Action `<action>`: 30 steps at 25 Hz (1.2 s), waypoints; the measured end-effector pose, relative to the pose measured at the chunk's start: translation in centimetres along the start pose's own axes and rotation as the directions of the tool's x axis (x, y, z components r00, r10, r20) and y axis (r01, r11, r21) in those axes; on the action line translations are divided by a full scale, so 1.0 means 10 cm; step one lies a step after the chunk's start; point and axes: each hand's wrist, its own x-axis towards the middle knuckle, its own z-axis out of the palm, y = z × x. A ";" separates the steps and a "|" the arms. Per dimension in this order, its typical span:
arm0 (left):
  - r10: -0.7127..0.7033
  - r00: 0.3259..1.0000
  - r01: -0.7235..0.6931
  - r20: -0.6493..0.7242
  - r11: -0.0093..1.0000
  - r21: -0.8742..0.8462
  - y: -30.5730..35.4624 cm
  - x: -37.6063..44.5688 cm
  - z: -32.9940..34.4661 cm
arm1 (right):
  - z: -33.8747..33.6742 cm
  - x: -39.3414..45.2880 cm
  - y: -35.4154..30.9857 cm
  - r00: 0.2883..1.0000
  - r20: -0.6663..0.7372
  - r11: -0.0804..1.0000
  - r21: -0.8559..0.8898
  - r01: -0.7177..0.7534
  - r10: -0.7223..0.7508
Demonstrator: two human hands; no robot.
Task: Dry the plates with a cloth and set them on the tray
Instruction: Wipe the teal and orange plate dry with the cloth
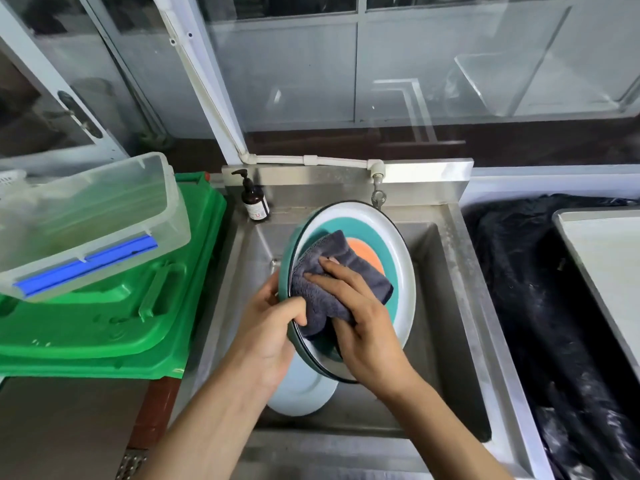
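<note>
A round plate (391, 251) with a white rim, a teal ring and an orange centre is held tilted on edge over the steel sink (450, 306). My left hand (266, 327) grips its left rim, thumb over the edge. My right hand (360, 327) presses a dark grey cloth (332, 268) against the plate's face, fingers spread on the cloth. A pale plate (304, 393) lies in the sink basin below, partly hidden by my left wrist. At the far right a light-coloured tray (602, 247) shows its corner.
A brown pump bottle (254, 202) stands at the sink's back left. A tap (378, 188) hangs just behind the plate. Left of the sink, a clear plastic bin (93, 216) rests on green crates (114, 306). Black plastic sheeting (540, 306) covers the right counter.
</note>
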 end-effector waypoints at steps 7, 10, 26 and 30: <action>-0.002 0.995 0.004 -0.098 1.000 0.020 0.13 0.05 -0.03 | -0.01 -0.59 0.15 0.994 -0.001 0.994 -0.001 -0.108 0.108; -0.007 0.997 0.012 -0.072 0.998 0.066 0.15 0.06 -0.08 | -0.13 -0.71 0.31 0.984 -0.018 0.982 -0.065 -0.178 0.177; -0.082 0.995 0.072 0.060 0.984 0.164 0.15 -0.13 -0.13 | -0.72 0.01 0.40 0.838 -0.535 0.988 -0.037 -0.149 0.106; -0.115 0.990 0.102 0.075 0.981 0.164 0.11 -0.20 -0.06 | -0.80 0.30 0.21 0.982 -0.185 0.959 -0.283 -0.027 -0.027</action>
